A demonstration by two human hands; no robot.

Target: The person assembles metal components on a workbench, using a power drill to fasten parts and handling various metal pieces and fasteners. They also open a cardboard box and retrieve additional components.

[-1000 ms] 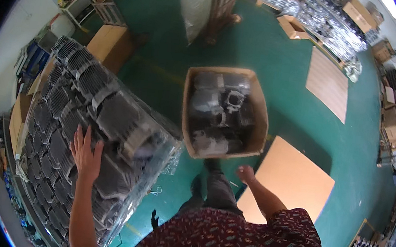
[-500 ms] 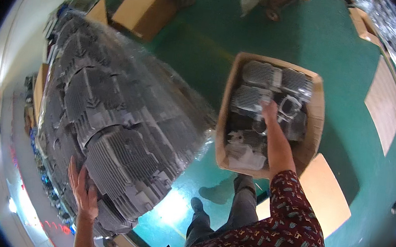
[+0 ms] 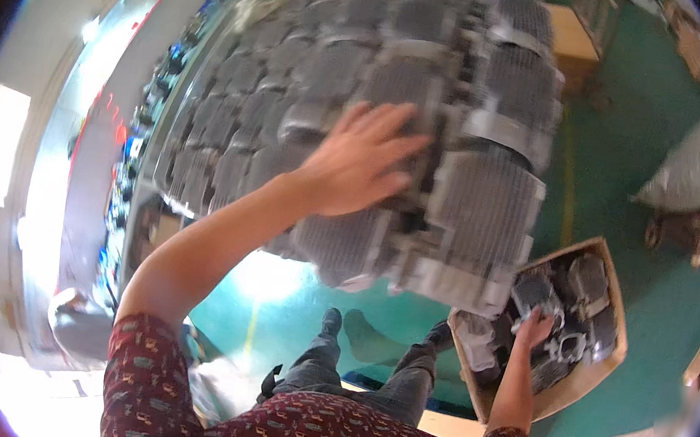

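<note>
My left hand [image 3: 362,161] lies flat, fingers spread, on a tall stack of grey finned metal castings [image 3: 397,112] wrapped in clear film. My right hand [image 3: 534,328] reaches down into an open cardboard box [image 3: 599,381] on the floor and rests on the grey metal castings [image 3: 568,312] inside it; whether it grips one I cannot tell. The box sits just right of my legs [image 3: 367,367], below the stack's lower right corner.
The floor is green [image 3: 610,205]. A wrapped bundle on a wooden pallet [image 3: 698,193] stands at the right. A flat wooden board [image 3: 578,37] lies behind the stack. Shelving with small items [image 3: 139,134] runs along the left wall.
My head has swung sharply left and down, so the stack now fills the view. My left hand has shifted up onto the stack's face. My right hand stays in the box.
</note>
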